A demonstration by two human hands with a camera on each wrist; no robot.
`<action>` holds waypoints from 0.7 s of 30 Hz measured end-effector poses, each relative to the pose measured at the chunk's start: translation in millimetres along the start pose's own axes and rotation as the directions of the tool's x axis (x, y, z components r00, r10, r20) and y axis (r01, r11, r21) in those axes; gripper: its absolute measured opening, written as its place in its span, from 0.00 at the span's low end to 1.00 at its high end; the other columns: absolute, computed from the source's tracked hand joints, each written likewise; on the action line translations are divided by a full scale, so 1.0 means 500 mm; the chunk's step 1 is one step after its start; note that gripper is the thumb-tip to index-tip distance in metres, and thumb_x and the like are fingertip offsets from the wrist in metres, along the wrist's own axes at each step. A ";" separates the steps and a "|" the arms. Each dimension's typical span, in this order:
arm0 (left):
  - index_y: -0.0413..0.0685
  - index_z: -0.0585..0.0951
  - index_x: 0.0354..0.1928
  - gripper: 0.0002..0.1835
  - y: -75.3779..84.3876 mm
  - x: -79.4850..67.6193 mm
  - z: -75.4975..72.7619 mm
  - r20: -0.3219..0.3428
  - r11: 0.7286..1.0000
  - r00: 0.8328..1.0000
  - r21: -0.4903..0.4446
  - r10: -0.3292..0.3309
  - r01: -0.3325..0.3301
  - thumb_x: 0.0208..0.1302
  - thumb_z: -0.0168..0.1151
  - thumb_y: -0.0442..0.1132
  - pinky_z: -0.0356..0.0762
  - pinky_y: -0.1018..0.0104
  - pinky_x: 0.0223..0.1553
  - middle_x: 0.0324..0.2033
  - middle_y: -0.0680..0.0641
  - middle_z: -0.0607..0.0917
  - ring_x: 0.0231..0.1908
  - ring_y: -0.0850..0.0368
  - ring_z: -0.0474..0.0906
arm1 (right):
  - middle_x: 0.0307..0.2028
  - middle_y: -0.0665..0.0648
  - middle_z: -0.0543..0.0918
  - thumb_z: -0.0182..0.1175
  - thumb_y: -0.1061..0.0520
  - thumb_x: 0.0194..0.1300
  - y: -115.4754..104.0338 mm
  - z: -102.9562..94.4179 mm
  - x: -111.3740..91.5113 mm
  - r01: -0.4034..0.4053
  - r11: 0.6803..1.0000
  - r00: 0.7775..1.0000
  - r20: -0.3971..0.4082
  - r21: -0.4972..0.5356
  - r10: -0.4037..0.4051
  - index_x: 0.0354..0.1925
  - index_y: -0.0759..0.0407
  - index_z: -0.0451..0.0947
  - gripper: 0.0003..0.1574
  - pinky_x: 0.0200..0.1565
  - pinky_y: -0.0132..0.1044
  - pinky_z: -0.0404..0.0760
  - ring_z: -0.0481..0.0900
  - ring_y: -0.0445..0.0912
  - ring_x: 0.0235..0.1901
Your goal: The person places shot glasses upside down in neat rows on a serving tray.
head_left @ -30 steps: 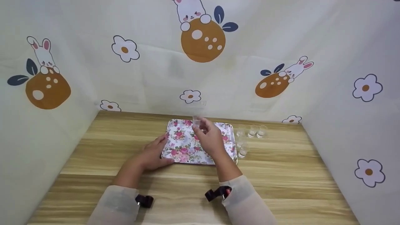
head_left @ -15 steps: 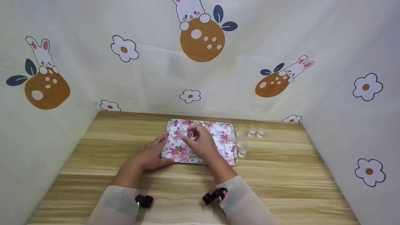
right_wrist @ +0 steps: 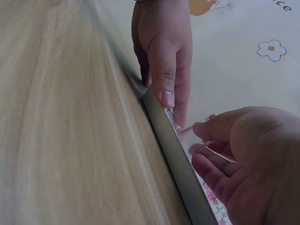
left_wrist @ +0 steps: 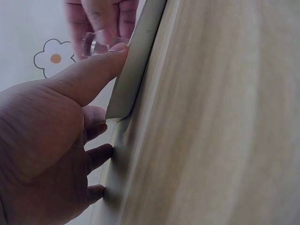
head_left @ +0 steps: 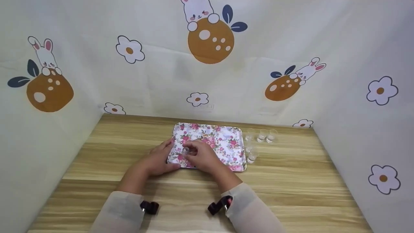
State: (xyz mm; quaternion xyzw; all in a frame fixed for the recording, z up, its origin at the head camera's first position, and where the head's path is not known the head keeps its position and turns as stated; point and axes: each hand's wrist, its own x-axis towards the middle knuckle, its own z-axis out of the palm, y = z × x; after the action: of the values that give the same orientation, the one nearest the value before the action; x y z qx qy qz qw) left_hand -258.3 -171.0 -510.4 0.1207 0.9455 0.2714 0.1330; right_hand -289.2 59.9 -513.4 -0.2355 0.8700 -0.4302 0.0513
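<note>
My right hand pinches a small clear shot glass between thumb and fingers, low over the left part of a floral tray. In the right wrist view the fingers of that hand surround the glass just inside the tray's front rim. My left hand holds the tray's near left corner, its thumb on the front rim and the other fingers along the left side. The left wrist view shows those fingertips down at the wooden table beside the tray, with the glass beyond the thumb.
Several more clear shot glasses stand on the wooden table along the tray's right side and behind. A pale curtain printed with rabbits, oranges and flowers encloses the back and both sides.
My right hand has brought the shot glass from above the tray's back edge leftward, toward me and down to the near left part. The left hand keeps its place at the corner.
</note>
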 end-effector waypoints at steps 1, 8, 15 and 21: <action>0.47 0.49 0.87 0.59 0.000 0.000 0.000 -0.003 1.000 1.000 0.006 0.004 -0.004 0.68 0.68 0.66 0.45 0.23 0.81 0.88 0.44 0.46 0.84 0.28 0.47 | 0.55 0.51 0.87 0.72 0.59 0.68 0.000 0.000 0.000 -0.003 1.000 1.000 0.005 -0.001 0.003 0.63 0.52 0.85 0.25 0.60 0.35 0.87 0.88 0.46 0.54; 0.46 0.49 0.87 0.58 0.003 0.003 0.002 -0.001 0.999 1.000 0.032 0.007 -0.007 0.69 0.67 0.68 0.41 0.24 0.82 0.88 0.43 0.48 0.85 0.30 0.47 | 0.62 0.53 0.85 0.73 0.52 0.69 0.006 -0.008 -0.003 -0.027 0.997 0.998 0.053 0.070 0.023 0.69 0.49 0.80 0.33 0.63 0.36 0.86 0.87 0.48 0.60; 0.47 0.49 0.87 0.59 0.004 0.000 0.000 -0.004 1.000 1.000 0.011 0.007 -0.007 0.68 0.67 0.67 0.39 0.24 0.82 0.88 0.44 0.46 0.85 0.28 0.46 | 0.68 0.55 0.83 0.68 0.41 0.73 0.010 -0.043 -0.008 -0.018 0.997 0.999 0.044 0.080 0.015 0.74 0.51 0.76 0.37 0.67 0.45 0.84 0.81 0.52 0.67; 0.48 0.49 0.87 0.59 0.002 -0.004 -0.002 -0.002 1.000 1.000 -0.004 -0.006 0.006 0.68 0.68 0.67 0.38 0.24 0.82 0.88 0.45 0.45 0.85 0.28 0.44 | 0.66 0.55 0.84 0.68 0.41 0.74 0.017 -0.068 -0.015 -0.023 0.997 1.000 0.022 0.072 0.021 0.73 0.55 0.76 0.37 0.67 0.48 0.84 0.82 0.51 0.68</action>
State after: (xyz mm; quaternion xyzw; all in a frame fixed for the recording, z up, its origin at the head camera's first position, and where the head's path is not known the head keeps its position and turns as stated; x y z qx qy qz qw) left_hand -256.5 -171.4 -508.4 0.1172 0.9455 0.2731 0.1329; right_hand -295.7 92.3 -499.3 -0.2283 0.8559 -0.4581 0.0737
